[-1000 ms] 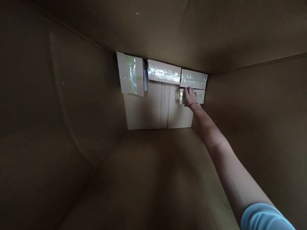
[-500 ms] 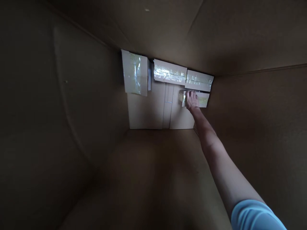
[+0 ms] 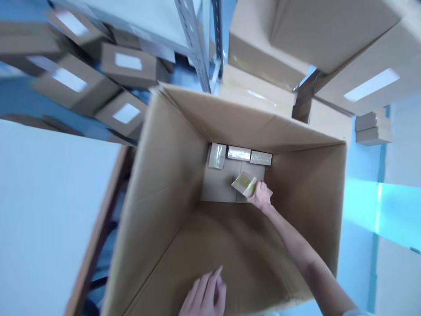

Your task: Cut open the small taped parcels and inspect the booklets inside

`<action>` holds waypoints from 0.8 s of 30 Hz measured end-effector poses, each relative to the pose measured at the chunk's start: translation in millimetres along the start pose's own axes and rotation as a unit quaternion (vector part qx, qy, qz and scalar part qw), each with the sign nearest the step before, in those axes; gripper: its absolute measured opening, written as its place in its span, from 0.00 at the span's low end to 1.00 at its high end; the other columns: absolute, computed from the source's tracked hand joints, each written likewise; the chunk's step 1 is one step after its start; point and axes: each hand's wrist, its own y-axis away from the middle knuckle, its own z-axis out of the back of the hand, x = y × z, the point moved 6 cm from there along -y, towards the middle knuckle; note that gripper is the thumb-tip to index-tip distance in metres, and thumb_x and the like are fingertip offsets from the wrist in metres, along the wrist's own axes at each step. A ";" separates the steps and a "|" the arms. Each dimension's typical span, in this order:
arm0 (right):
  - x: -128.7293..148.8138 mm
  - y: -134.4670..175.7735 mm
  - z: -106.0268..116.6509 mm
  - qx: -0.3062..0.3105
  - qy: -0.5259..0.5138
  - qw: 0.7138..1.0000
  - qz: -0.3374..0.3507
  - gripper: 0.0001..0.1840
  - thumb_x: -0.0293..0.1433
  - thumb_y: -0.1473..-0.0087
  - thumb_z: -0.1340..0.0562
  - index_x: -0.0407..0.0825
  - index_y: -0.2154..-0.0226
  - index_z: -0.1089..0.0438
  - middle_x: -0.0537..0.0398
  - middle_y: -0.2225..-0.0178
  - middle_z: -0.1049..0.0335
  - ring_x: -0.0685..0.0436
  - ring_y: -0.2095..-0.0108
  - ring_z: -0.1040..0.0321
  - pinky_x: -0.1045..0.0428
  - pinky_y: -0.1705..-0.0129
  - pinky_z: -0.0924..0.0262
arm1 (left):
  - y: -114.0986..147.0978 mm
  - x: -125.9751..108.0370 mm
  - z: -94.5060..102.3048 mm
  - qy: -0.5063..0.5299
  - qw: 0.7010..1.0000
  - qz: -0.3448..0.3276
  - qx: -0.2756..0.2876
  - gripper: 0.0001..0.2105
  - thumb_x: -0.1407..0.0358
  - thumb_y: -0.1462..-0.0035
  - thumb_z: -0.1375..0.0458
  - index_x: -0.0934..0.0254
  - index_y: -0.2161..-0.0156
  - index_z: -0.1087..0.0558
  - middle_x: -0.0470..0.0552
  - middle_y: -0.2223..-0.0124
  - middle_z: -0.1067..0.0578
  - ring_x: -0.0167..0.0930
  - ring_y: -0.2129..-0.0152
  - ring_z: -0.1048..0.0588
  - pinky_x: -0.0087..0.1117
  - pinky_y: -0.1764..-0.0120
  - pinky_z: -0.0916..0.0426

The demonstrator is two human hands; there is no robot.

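A large cardboard carton [image 3: 158, 184] stands with its top uncovered. Deep inside it, my right hand [image 3: 261, 194] is closed around a small taped cardboard box [image 3: 245, 183], which is tilted above the carton's bottom. Three other small boxes lie along the far wall at the bottom: a left one [image 3: 217, 156], a middle one [image 3: 239, 153] and a right one [image 3: 261, 158], all with shiny tape. My left hand [image 3: 205, 294] is near the carton's near side, fingers stretched and thumb apart, with nothing seen in it.
Behind the carton are stacked cardboard boxes [image 3: 263, 57] and a grey metal shelf post [image 3: 194, 44]. More labelled boxes [image 3: 128, 66] sit to the upper left. A white surface with a brown edge [image 3: 98, 224] lies left of the carton.
The view has drawn back out of the carton. The small box in my right hand has come away from its spot at the right and is now tilted. My left hand has come into view.
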 end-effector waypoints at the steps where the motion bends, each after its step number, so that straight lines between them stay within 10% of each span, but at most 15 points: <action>1: 7.9 22.4 16.9 -0.022 -0.020 1.000 -0.003 0.57 0.39 0.52 0.26 0.41 0.26 0.48 0.30 0.33 0.35 0.25 0.32 0.36 0.37 0.35 0.32 | -12.2 -4.5 -0.9 -0.006 1.000 -0.013 -0.011 0.20 0.71 0.33 0.40 0.54 0.39 0.20 0.52 0.55 0.13 0.36 0.64 0.15 0.35 0.59 0.22; 10: 102.5 223.8 166.4 -0.271 -0.141 0.940 0.149 0.62 0.62 0.44 0.32 0.35 0.27 0.46 0.20 0.35 0.33 0.17 0.35 0.33 0.28 0.34 0.35 | -56.3 -30.0 -27.3 0.114 0.975 0.118 0.148 0.22 0.81 0.40 0.46 0.61 0.47 0.18 0.58 0.48 0.17 0.43 0.48 0.20 0.48 0.41 0.26; 14: 153.4 285.7 204.5 -0.303 -0.149 0.909 0.244 0.67 0.68 0.45 0.34 0.35 0.25 0.47 0.18 0.33 0.36 0.15 0.33 0.36 0.24 0.33 0.37 | -72.5 -28.5 -3.1 0.169 0.972 0.150 0.070 0.20 0.83 0.49 0.41 0.63 0.55 0.17 0.60 0.51 0.17 0.43 0.52 0.19 0.45 0.44 0.25; 19: 225.2 336.6 228.5 -0.294 -0.141 0.885 0.333 0.67 0.67 0.47 0.32 0.38 0.24 0.47 0.21 0.31 0.37 0.16 0.30 0.38 0.24 0.30 0.40 | -43.9 9.8 71.2 0.248 0.955 0.153 -0.056 0.24 0.84 0.48 0.45 0.60 0.54 0.17 0.55 0.52 0.17 0.39 0.50 0.19 0.40 0.45 0.25; 24: 321.5 367.7 213.8 -0.207 -0.133 0.900 0.360 0.67 0.64 0.50 0.28 0.39 0.24 0.46 0.23 0.32 0.35 0.18 0.30 0.36 0.29 0.31 0.37 | 67.9 117.7 196.4 0.277 0.882 0.230 -0.305 0.26 0.82 0.43 0.52 0.58 0.51 0.17 0.53 0.48 0.18 0.36 0.48 0.20 0.40 0.40 0.27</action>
